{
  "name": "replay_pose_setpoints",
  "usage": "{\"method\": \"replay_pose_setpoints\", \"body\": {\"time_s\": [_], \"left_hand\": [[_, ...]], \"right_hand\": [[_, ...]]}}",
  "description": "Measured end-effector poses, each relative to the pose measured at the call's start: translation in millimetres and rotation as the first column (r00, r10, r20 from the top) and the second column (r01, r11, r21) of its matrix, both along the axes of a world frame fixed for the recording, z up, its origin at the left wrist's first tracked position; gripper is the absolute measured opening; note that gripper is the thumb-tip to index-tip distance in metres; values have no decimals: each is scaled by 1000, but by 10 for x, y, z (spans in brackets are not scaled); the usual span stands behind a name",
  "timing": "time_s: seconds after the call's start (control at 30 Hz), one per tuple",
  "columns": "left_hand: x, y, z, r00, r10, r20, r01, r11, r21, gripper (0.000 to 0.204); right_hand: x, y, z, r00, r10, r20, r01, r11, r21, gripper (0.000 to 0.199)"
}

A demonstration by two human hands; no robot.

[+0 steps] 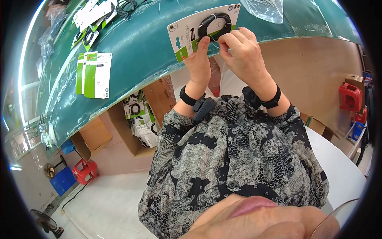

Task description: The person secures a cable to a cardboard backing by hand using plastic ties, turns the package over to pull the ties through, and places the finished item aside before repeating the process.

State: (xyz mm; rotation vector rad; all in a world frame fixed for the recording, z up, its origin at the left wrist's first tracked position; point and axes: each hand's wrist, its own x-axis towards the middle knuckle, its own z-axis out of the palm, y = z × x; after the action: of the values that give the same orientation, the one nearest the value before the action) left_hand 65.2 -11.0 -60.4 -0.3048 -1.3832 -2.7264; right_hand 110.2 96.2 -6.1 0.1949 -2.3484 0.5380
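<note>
My left hand [198, 65] grips a white and green backing card [182, 36] by its lower edge, thumb in front. On the card's face lies a coiled black cable [203, 31], bound with a thin pale tie [214, 39]. The fingers of my right hand [246, 51] are pinched together at the coil's lower side, on the tie's end as far as I can see. Card and cable are held tilted above the front part of the green table. My right fingertips partly cover the card's lower right area.
Stacked green and white cards [97, 75] lie on the green table [135, 51] at left. Behind them are more carded cables [90, 36] and loose black cable [126, 8]. A clear plastic bag [264, 8] lies beyond my right hand. Below the edge, a cardboard box [126, 125] holds carded cables.
</note>
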Motion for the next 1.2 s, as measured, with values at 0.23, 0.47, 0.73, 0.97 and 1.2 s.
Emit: {"method": "replay_pose_setpoints", "body": {"time_s": [0.23, 0.47, 0.73, 0.97, 1.2], "left_hand": [[-2, 10, -18, 1000, -12, -11, 12, 999, 36, 31], [12, 5, -14, 1000, -3, -14, 3, 1000, 19, 32], [35, -6, 4, 1000, -3, -24, 3, 1000, -15, 30], [53, -15, 13, 1000, 10, -28, -11, 1000, -14, 29], [37, -22, 6, 999, 5, -48, -4, 1000, 19, 27]], "right_hand": [[-1, 8, 18, 1000, -9, -17, 9, 1000, -19, 13], [-26, -1, 2, 999, -53, -10, 53, 998, 27, 14], [-12, -19, 8, 996, -78, -39, 81, 994, 73, 15], [-2, -73, 28, 995, -83, -59, 87, 994, 67, 15], [-14, -59, 30, 995, -74, -66, 78, 995, 60, 15]]}}
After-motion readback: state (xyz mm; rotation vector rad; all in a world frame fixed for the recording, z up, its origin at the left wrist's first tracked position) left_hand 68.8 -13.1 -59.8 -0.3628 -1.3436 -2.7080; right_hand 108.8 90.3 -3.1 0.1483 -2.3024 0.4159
